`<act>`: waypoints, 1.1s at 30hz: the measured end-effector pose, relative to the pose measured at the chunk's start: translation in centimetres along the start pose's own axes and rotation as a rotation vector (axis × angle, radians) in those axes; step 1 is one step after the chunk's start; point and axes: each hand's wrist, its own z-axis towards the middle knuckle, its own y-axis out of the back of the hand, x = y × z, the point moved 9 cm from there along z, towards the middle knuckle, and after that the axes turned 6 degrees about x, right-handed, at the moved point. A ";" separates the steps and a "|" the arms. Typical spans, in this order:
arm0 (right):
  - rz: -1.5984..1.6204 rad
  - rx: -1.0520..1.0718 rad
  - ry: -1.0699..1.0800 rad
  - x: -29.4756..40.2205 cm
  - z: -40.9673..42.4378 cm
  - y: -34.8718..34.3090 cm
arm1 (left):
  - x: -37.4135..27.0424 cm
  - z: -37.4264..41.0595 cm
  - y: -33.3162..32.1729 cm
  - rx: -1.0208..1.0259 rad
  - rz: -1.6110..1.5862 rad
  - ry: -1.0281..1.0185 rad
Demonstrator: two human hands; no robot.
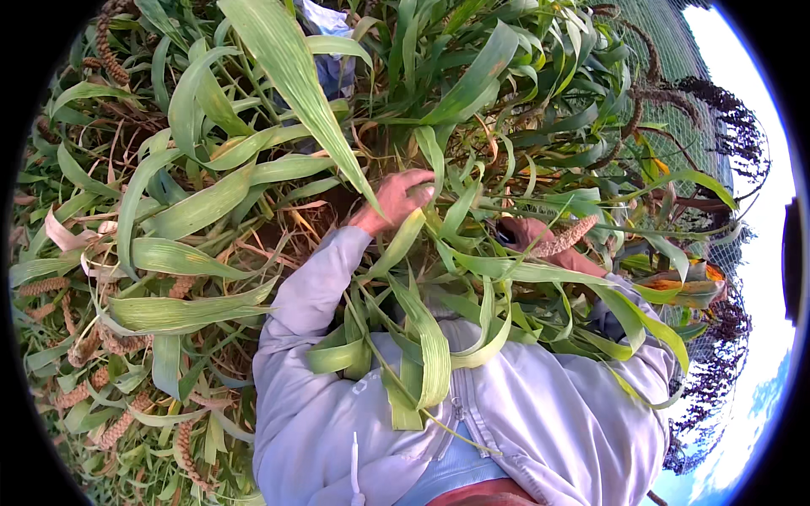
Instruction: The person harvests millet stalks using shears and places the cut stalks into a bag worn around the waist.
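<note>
My left hand [398,197] reaches in among foxtail millet plants, its fingers curled around green millet leaves [430,158] and stems. Leaves partly cover the fingertips. On the other side of the clump, my right hand [528,235] is closed around a small dark tool [504,231], mostly hidden by the hand and foliage. A ripe millet head [565,238] crosses in front of my right wrist. Long green leaves [424,348] hang over my chest and both forearms.
Drooping brown millet heads [117,427] fill the left side. A blue-and-white cloth or bag [332,60] shows behind leaves at the top. Green netting [671,50] stands to the right, with dark seed heads [715,373] beside it. Dry leaves [288,250] lie low between the plants.
</note>
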 end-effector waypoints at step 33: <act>0.081 -0.947 -0.499 -9.1 -23.3 -14.5 | -7.2 -5.7 -16.0 0.658 -0.355 0.011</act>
